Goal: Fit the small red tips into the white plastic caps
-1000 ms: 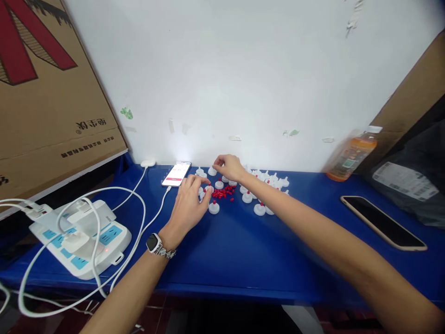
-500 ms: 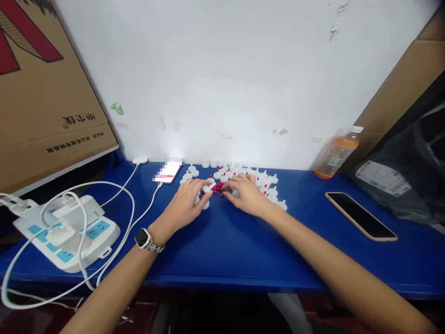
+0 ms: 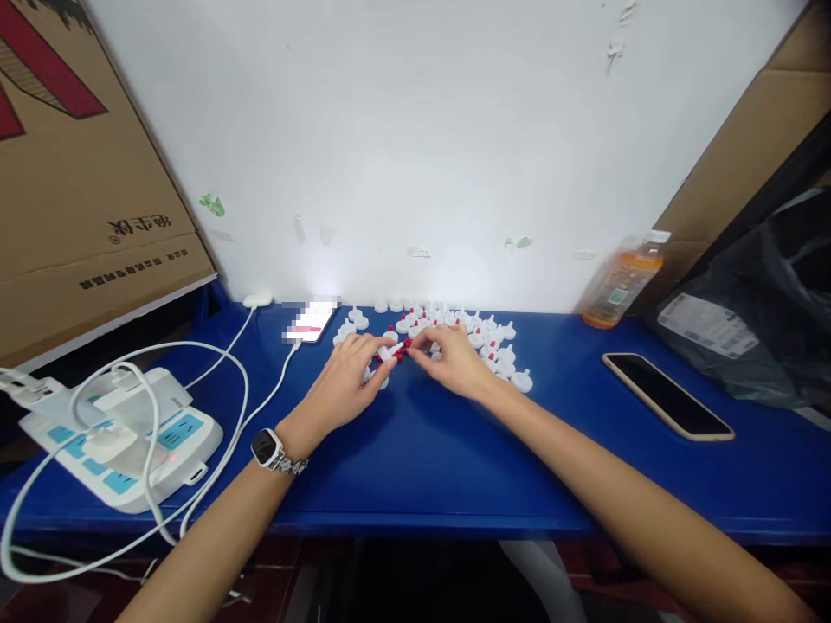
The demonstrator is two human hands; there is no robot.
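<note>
My left hand (image 3: 347, 381) pinches a small white plastic cap (image 3: 388, 352) between thumb and forefinger, just above the blue table (image 3: 454, 459). My right hand (image 3: 453, 361) meets it from the right, fingertips closed at a tiny red piece (image 3: 406, 343) touching the cap. A small heap of red pieces (image 3: 397, 354) lies under both hands. Several white caps (image 3: 497, 342), some with red tips, are scattered behind and to the right of my right hand. A watch sits on my left wrist.
A lit phone (image 3: 310, 320) on a white cable lies left of the caps. A white power strip (image 3: 123, 441) with plugs sits at far left. A dark phone (image 3: 667, 395), an orange drink bottle (image 3: 616, 281), a black bag (image 3: 759, 320) and cardboard (image 3: 78, 173) border the table.
My right hand came back from the far caps and down to the red pieces, meeting my left hand. My left hand now holds a white cap. The view shifted slightly.
</note>
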